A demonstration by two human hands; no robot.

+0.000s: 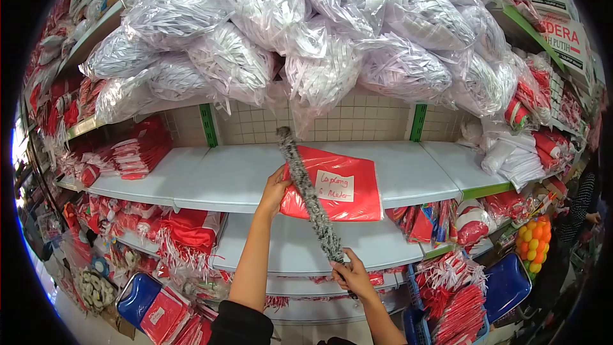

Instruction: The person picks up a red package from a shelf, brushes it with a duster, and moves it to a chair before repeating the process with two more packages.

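Observation:
My left hand (pixel 275 190) is closed on the left edge of a flat red packet (pixel 361 179) in clear plastic. The packet bears a white handwritten label (pixel 335 186) and is held up in front of the grey-white shelf. My right hand (pixel 353 275) grips the dark handle of a fluffy grey duster (pixel 308 195). The duster slants up and left across the front of the packet, its tip near the back wall. Part of the packet is hidden behind the duster.
Clear bags of shredded white strips (pixel 332 70) fill the upper shelf. Stacked red packets (pixel 142 153) lie on the left of the middle shelf (pixel 211 172). White bundles (pixel 520 160) lie right. Blue chairs (pixel 509 284) and a blue basket (pixel 418 319) stand below. A person (pixel 578 198) is at far right.

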